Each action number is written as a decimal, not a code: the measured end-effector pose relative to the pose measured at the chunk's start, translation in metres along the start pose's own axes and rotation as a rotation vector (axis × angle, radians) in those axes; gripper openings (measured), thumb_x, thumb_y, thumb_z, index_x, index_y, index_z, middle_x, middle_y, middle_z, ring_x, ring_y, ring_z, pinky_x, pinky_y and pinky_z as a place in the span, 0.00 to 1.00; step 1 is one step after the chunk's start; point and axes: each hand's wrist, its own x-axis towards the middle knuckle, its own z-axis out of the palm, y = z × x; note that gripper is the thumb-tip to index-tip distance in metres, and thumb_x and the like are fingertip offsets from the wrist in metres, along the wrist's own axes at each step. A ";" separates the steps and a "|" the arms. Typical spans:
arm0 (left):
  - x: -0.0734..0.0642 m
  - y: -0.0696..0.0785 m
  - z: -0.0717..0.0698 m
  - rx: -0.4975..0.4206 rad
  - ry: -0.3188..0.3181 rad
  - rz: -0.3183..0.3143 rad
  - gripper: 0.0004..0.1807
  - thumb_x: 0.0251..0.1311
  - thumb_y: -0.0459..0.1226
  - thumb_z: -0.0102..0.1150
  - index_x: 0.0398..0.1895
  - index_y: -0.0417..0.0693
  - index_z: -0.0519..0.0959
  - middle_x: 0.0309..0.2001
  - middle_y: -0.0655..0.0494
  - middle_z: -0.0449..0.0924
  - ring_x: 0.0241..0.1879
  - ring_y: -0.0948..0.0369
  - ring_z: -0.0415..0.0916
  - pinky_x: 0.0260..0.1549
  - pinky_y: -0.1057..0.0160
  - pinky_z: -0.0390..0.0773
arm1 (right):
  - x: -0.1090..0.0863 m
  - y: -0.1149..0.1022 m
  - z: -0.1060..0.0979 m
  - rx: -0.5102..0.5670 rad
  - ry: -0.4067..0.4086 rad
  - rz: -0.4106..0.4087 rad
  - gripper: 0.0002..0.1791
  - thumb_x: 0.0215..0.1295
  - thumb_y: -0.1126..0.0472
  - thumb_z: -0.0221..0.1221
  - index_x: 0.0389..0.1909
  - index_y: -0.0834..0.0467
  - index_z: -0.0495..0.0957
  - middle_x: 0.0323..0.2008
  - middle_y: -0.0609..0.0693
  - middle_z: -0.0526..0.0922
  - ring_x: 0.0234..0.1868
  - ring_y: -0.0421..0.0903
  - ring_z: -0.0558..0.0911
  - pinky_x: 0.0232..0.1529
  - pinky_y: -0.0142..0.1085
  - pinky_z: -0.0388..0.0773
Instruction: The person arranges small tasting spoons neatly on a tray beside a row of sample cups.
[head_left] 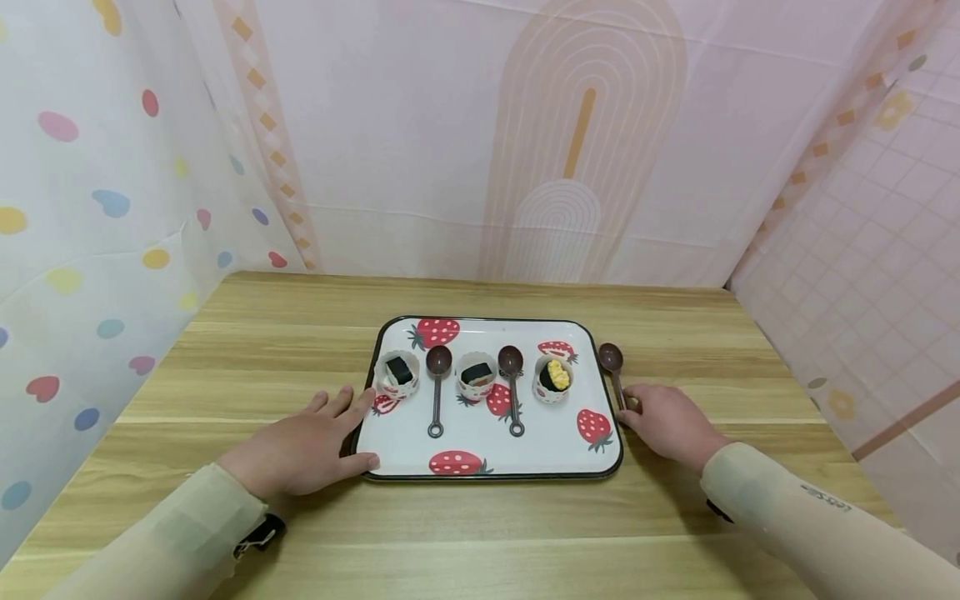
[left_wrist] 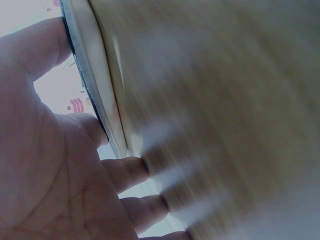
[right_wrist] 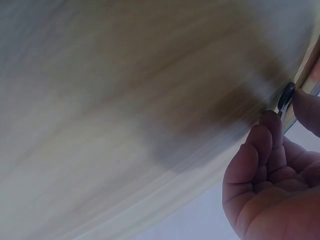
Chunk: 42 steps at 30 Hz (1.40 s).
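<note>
A white strawberry-print tray (head_left: 397, 446) with a dark rim lies on the table. My left hand (head_left: 296, 448) rests at its left edge with fingers spread, thumb and index finger over the rim. Just right of the tray, my right hand (head_left: 670, 422) pinches the handle of a brown spoon (head_left: 611, 358), bowl pointing away from me. In the right wrist view the handle end (right_wrist: 286, 95) shows between thumb and fingertips. Two similar spoons, a left one (head_left: 437, 392) and a right one (head_left: 513, 387), lie on the tray between paper cups.
On the tray stand three paper cups: the left cup (head_left: 388, 388) and middle cup (head_left: 476, 390) hold black-and-white sushi-like pieces, the right cup (head_left: 551, 393) a yellow-topped one. Patterned curtains (head_left: 420, 167) enclose the wooden table (head_left: 480, 533) at back and sides.
</note>
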 end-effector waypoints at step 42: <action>-0.001 0.001 0.000 0.000 -0.001 -0.002 0.57 0.66 0.74 0.50 0.86 0.46 0.53 0.81 0.28 0.54 0.76 0.22 0.52 0.68 0.28 0.68 | 0.001 -0.001 -0.003 0.245 -0.049 0.116 0.17 0.74 0.61 0.63 0.57 0.68 0.82 0.27 0.50 0.82 0.27 0.44 0.77 0.27 0.36 0.73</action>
